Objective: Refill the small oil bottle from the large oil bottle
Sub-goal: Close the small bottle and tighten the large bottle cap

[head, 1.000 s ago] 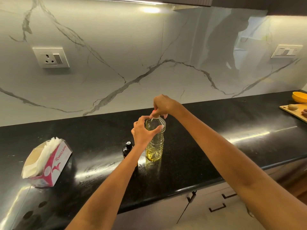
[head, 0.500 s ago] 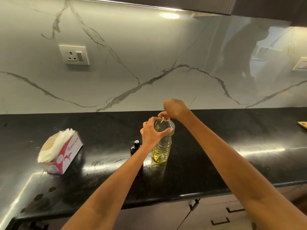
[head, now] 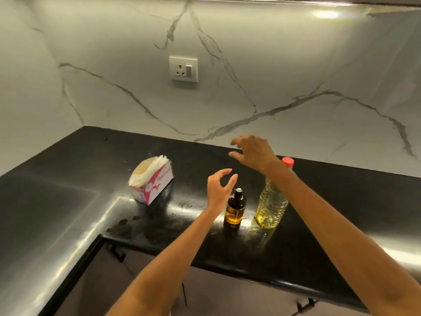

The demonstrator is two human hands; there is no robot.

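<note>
The small oil bottle [head: 235, 207], amber glass with a black cap, stands on the black counter [head: 330, 213] with a little oil at its bottom. Right beside it stands the large clear plastic oil bottle [head: 272, 205], part full of yellow oil, its red cap [head: 287, 161] on. My left hand [head: 219, 187] hovers just left of the small bottle's cap, fingers apart and curled, holding nothing. My right hand [head: 252, 152] is above and behind both bottles, fingers spread, empty; its forearm crosses in front of the large bottle's neck.
A pink and white tissue box [head: 151, 181] sits left of the bottles. A power socket [head: 183, 69] is on the marble wall behind. The counter turns a corner at the left, and cabinet fronts with handles [head: 117, 254] lie below its front edge.
Both hands have let go of the large bottle and moved left toward the small bottle. The camera has swung left, so the tissue box and socket sit nearer the middle.
</note>
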